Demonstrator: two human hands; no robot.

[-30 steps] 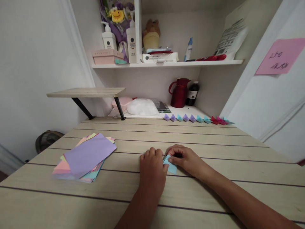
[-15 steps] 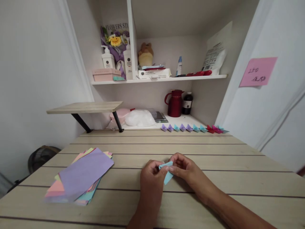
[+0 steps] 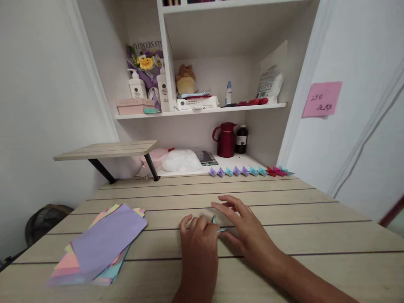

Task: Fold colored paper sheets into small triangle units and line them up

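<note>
A small folded piece of light-blue paper (image 3: 221, 230) shows only its edges, near the middle of the table (image 3: 164, 269). My left hand (image 3: 199, 235) is closed over it, back of the hand up, and hides most of the paper. My right hand (image 3: 244, 225) is beside it with fingers stretched out and apart. Its thumb lies close to the paper's edge; whether it touches, I cannot tell. Along the table's back edge stands a row of several folded paper boats (image 3: 236, 171) in purple, blue, red and pink.
A fanned stack of coloured paper sheets (image 3: 109, 242), purple on top, lies at the left. Behind it is a small raised wooden shelf (image 3: 107, 149) on black legs. A red jug (image 3: 226, 141), a dark bottle (image 3: 241, 139) and a white plastic bag (image 3: 181, 160) stand at the back.
My right hand has let go of the paper and spread its fingers. My left hand has turned over, covering more of the paper. The view has tilted up and shifted right.
</note>
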